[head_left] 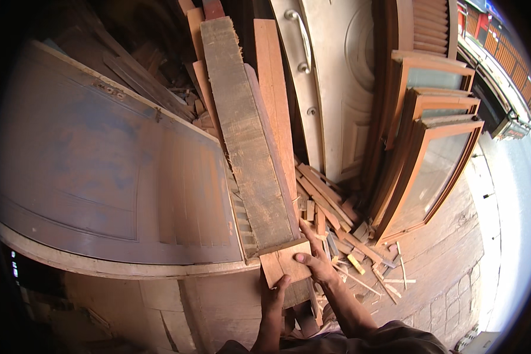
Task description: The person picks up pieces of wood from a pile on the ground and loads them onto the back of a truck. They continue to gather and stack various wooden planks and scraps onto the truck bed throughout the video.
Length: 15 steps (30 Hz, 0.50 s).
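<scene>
**Short wooden block in both hands: how I'd expect it to handle**

So the short wooden block (pixel 282 266) sits at about six o'clock in the view, a hair toward five, over the near stretch of a long rough-sawn beam (pixel 248 135). Can't tell whether the beam takes any of its weight or the hands have all of it.

Grip check: the left hand (pixel 272 298) has its thumb on the block's near edge at seven o'clock, fingers hidden. The right hand (pixel 317 262) lays its thumb flat on the face around three o'clock, with fingers reaching round the far side. Both are holding the block, nothing wide open.

My guess: solid timber, stiff, modest weight, easy enough for two hands. The broad face looks fairly smooth, so dusty fingers might slide a bit. There's a dark crack-like line down the face; if that's a real split, I'd keep pressure off it. Opposite side edges, three and nine o'clock, seem the best hold. Watch for splinters, since the beam's edge is ragged.

Around it: panel door (pixel 100 165) at nine, wood offcuts (pixel 324 197) at four.
</scene>
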### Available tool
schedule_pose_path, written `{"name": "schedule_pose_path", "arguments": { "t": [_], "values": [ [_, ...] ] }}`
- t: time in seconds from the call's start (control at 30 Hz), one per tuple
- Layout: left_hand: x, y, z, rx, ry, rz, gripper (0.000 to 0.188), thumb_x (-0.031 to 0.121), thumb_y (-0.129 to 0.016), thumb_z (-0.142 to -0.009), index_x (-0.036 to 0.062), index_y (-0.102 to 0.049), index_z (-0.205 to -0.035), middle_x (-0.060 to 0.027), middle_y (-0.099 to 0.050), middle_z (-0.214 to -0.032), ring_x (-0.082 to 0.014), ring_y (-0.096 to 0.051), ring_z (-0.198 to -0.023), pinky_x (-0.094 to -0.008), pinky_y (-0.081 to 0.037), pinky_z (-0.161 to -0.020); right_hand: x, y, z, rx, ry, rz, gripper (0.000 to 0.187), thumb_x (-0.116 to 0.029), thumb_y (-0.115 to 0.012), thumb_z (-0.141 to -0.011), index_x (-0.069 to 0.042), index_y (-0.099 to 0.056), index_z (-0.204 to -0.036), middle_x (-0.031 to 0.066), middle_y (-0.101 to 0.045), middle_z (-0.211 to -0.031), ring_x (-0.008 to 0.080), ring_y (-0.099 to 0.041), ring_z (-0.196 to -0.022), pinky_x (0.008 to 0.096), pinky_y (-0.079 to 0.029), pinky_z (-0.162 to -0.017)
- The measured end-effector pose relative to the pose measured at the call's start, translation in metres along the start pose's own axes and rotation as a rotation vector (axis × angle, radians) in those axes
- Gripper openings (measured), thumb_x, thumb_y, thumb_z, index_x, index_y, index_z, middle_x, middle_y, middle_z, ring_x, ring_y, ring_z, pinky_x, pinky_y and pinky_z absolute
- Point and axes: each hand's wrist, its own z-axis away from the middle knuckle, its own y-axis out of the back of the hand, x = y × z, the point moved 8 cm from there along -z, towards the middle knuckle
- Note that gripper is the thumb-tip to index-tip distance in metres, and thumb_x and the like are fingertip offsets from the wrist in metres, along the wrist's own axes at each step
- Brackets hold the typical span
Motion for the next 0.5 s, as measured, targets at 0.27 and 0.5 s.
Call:
{"name": "schedule_pose_path", "arguments": {
  "t": [0.27,0.5],
  "values": [
    [0.060,0.005,0.013,-0.440,-0.161,0.071,0.069,0.019,-0.076,-0.082,-0.0022,-0.045,-0.140,-0.0144,-0.062,-0.125,-0.0239,-0.062,-0.114,-0.0381,-0.051,-0.097,-0.098,-0.109,0.058,0.151,0.424,0.110,0.124,-0.039,-0.088,-0.066,0.003,-0.017,-0.158,0.0247,-0.028,-0.159,0.0354,-0.032,-0.147,0.0442,-0.026,-0.120],
    [0.129,-0.042,0.050,-0.862,-0.212,0.304,0.082,0.029,-0.081,-0.078,-0.0012,-0.041,-0.144,-0.0134,-0.060,-0.129,-0.0228,-0.059,-0.118,-0.0376,-0.050,-0.098,-0.157,-0.147,0.133,0.393,0.716,0.281,0.132,-0.046,-0.091,-0.060,0.003,-0.017,-0.158,0.0280,-0.028,-0.158,0.0381,-0.032,-0.146,0.0469,-0.031,-0.118]
  ]
}}
